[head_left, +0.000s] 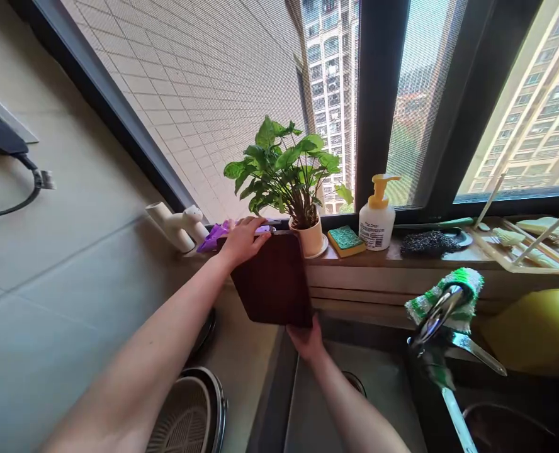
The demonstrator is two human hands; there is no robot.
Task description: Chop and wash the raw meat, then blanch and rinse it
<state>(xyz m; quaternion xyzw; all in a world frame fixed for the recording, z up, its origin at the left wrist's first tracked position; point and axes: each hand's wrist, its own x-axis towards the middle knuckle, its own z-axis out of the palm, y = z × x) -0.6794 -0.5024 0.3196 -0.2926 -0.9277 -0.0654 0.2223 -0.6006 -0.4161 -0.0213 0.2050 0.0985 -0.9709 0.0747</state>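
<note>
A dark brown cutting board [272, 277] stands upright against the window ledge, beside the potted plant [289, 182]. My left hand [244, 239] is closed over its top edge. My right hand [308, 340] grips its bottom corner from below, above the sink [317, 402]. A purple item [213, 236] lies on the ledge just behind my left hand.
A white faucet-like fitting [180, 226] sits left of the board. On the ledge [402, 258] stand a green sponge [345, 241], a soap pump bottle [378, 214], a steel scourer [425, 243] and a rack [529, 245]. A chrome tap with a green cloth [449, 302] is at right; a strainer bowl [189, 415] lower left.
</note>
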